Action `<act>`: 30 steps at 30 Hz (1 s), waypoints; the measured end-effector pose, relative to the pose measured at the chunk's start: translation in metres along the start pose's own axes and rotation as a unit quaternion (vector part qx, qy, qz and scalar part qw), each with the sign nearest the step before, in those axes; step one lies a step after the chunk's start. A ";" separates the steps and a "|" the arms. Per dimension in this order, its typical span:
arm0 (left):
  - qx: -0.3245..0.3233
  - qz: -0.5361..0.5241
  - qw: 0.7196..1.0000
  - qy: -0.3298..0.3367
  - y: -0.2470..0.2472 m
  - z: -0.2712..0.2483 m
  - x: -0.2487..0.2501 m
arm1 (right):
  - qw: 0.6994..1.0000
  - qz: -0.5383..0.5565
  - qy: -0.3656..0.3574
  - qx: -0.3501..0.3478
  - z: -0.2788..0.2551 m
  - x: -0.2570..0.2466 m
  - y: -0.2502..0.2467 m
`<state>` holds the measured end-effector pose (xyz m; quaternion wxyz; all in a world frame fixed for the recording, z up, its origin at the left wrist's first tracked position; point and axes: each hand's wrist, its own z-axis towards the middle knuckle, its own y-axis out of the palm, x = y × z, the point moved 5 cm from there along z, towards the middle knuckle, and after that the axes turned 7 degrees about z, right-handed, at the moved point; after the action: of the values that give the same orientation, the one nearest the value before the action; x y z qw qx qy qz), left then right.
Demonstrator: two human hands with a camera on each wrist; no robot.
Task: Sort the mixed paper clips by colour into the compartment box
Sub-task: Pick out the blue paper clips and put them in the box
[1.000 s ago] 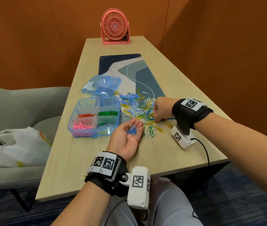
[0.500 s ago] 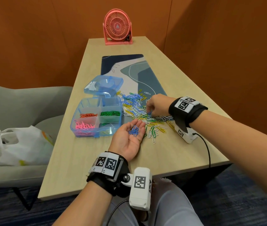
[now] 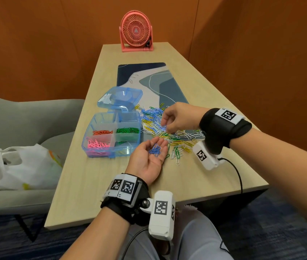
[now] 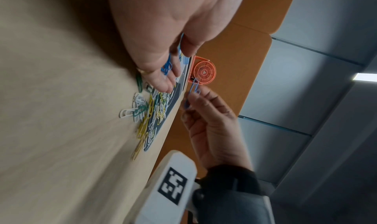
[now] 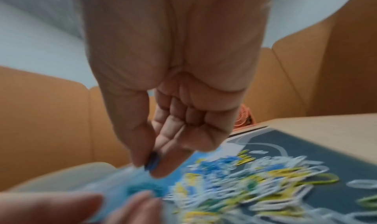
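Note:
My left hand lies palm up on the table beside the box, fingers relaxed, with a small heap of blue paper clips on it. Just beyond it, my right hand hovers over the mixed clip pile and pinches blue clips between thumb and forefinger; the right wrist view shows that pinch, blurred. The clear blue compartment box stands left of the pile with its lid open. It holds orange-red clips, green clips and pink clips in separate compartments.
The pile partly lies on a patterned desk mat. A pink fan stands at the table's far end. Left of the table is a grey chair with a white plastic bag. Orange walls close in behind and to the right.
My right hand has moved from the pile's near side towards the far left part and risen with blue clips pinched in it. The left hand has stayed put, palm up.

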<state>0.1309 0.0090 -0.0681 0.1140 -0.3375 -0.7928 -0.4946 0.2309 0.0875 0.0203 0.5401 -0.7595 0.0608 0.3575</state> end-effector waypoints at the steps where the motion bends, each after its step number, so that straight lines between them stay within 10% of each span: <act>1: -0.002 -0.013 1.000 0.001 0.000 0.000 0.000 | 0.999 0.023 -0.005 -0.030 -0.002 -0.006 0.006; 4: -0.014 -0.060 0.998 0.003 0.003 -0.001 0.003 | 0.995 0.060 -0.009 -0.074 -0.001 -0.015 0.017; 12: 0.005 -0.001 1.000 0.007 0.000 0.004 0.002 | 0.979 -0.180 0.059 0.080 0.020 0.030 -0.017; 30: 0.006 0.018 1.000 0.019 0.000 0.004 -0.001 | 0.975 -0.185 0.112 0.050 0.017 0.046 -0.012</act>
<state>0.1317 0.0120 -0.0706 0.1396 -0.3418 -0.7871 -0.4941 0.2623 0.1211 -0.0009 0.6240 -0.7647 -0.0026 0.1606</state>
